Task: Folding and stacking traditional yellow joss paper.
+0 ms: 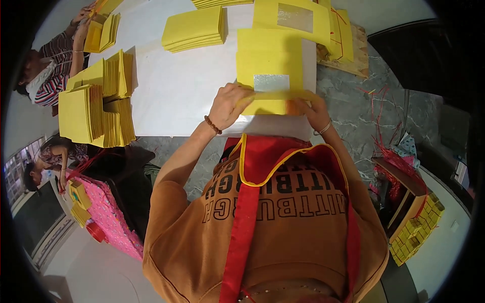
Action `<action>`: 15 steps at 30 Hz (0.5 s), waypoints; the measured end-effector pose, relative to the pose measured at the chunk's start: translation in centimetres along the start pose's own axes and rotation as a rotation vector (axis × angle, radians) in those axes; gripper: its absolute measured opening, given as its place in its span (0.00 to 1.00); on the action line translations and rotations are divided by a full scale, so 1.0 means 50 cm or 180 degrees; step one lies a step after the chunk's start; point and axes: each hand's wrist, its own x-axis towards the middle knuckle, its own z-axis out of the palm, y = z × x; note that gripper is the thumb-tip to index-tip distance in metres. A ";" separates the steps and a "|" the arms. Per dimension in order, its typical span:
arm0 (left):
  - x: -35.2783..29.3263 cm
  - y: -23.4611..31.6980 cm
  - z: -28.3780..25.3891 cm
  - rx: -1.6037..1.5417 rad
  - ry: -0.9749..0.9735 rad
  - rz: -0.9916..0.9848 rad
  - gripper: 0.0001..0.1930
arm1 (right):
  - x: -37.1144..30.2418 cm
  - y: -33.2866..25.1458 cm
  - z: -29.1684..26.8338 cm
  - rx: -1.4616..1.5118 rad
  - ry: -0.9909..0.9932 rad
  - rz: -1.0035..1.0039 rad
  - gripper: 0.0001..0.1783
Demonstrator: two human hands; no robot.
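Note:
A yellow paper sheet point(269, 53) with a shiny window patch point(271, 82) lies before me at the table's near edge. My left hand point(230, 107), a beaded bracelet at its wrist, is closed on the left end of the sheet's near part. At the right end, my right hand point(314, 111) grips the same part, with a thin bangle on that wrist. Between the hands the paper is raised in a band, blurred by motion. An orange-red spot shows beside my right fingers. Some fingertips are hidden behind the paper.
The white-covered table point(172, 86) bears a stack of folded yellow pieces point(194, 30) and several more bundles point(83, 113) at left. Flat windowed sheets point(262, 15) lie far right, by a wooden pallet point(358, 53). Co-workers point(55, 65) are at left. Red strings point(379, 116) hang at right.

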 end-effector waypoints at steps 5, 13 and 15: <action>0.026 -0.023 0.038 -0.1137 0.0305 -0.1964 0.12 | 0.050 0.006 0.037 0.0469 0.0904 0.0586 0.16; 0.045 -0.037 0.048 -0.1504 0.0509 -0.2447 0.14 | 0.072 -0.013 0.050 -0.0088 0.1231 0.0642 0.21; 0.060 -0.029 0.040 -0.1060 0.0380 -0.2555 0.15 | 0.076 -0.001 0.052 -0.0098 0.1501 0.0631 0.18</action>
